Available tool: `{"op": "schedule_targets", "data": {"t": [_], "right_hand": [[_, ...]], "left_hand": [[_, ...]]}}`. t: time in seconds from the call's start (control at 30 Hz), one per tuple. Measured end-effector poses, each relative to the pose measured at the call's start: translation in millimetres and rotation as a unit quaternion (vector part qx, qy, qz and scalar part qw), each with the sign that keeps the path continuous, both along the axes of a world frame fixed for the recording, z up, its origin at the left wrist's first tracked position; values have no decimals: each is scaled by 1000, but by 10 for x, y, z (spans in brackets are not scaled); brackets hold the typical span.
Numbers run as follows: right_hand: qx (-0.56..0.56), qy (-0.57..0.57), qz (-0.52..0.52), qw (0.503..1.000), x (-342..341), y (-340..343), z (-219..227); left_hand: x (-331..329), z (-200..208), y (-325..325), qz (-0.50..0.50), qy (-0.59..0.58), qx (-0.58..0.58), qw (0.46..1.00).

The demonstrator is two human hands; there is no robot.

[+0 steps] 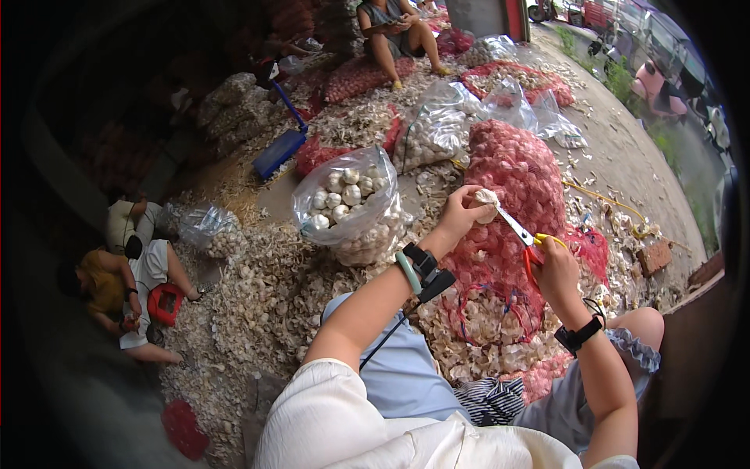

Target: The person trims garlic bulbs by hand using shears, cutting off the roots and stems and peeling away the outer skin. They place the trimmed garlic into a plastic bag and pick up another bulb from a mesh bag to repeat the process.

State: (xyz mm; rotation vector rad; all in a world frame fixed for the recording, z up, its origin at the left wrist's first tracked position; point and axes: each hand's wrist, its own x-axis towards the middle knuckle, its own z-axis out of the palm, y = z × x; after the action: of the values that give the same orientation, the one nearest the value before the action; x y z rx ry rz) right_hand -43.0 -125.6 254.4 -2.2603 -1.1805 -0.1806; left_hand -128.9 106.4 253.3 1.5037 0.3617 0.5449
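My left hand (462, 211) pinches a garlic bulb (487, 202) between thumb and fingers, in front of a tall red mesh sack of garlic (517, 168). My right hand (556, 270) is closed round the red and yellow handles of a pair of scissors (517, 227). Their blades point up and left, with the tips at the bulb; whether they touch it I cannot tell. Beyond my left forearm stands a clear plastic bag (344, 195) filled with white garlic bulbs, its mouth open.
Garlic skins (250, 313) lie heaped across the floor. A blue long-handled dustpan (279, 152) rests behind the bag. One person (398, 35) sits at the back, others (129, 273) at the left near a red basket (165, 303). A brick (655, 256) lies at right.
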Motion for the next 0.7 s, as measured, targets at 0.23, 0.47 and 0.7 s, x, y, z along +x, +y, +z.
{"op": "schedule_targets", "data": {"t": [0.23, 0.47, 0.7], "right_hand": [[-37, -101, -1, 994, -4, 19, 18], [-35, -106, -18, 994, 50, 25, -71], [-26, -113, 1, 993, 91, 12, -42]], "left_hand": [[10, 117, -65, -14, 26, -109, 994], [28, 29, -41, 6, 41, -79, 996], [-20, 42, -52, 18, 80, -60, 995]]}}
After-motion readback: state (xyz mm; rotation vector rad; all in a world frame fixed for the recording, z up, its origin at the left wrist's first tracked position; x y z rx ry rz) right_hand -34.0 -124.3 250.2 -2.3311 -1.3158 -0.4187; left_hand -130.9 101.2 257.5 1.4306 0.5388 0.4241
